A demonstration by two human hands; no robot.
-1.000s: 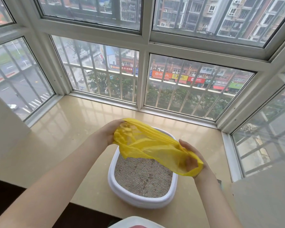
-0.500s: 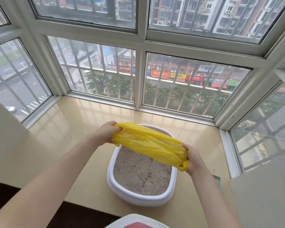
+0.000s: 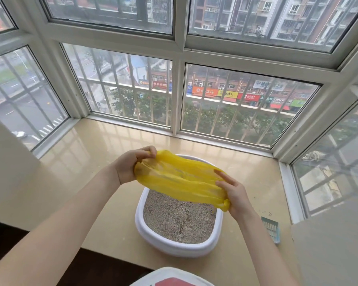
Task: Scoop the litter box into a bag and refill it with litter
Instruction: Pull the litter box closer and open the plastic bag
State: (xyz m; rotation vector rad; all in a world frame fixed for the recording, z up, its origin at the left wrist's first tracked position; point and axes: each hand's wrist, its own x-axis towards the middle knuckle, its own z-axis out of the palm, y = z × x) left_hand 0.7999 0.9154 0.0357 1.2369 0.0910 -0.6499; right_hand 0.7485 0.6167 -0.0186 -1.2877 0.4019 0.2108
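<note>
A white oval litter box (image 3: 165,245) filled with grey litter (image 3: 178,219) sits on the beige window ledge. Above its far half I hold a thin yellow plastic bag (image 3: 180,178) stretched between both hands. My left hand (image 3: 130,164) pinches the bag's left end with curled fingers. My right hand (image 3: 234,195) grips the bag's right, knotted end, its forefinger reaching out over the plastic. The bag hides the far rim of the box.
A teal slotted litter scoop (image 3: 271,229) lies on the ledge (image 3: 87,182) to the right of the box. A white and red container (image 3: 172,278) shows at the bottom edge. Barred windows close the ledge on three sides; a wall stands at right.
Both hands have pulled the yellow bag out flatter and longer over the box. My right hand has shifted from inside the bag to gripping its right end.
</note>
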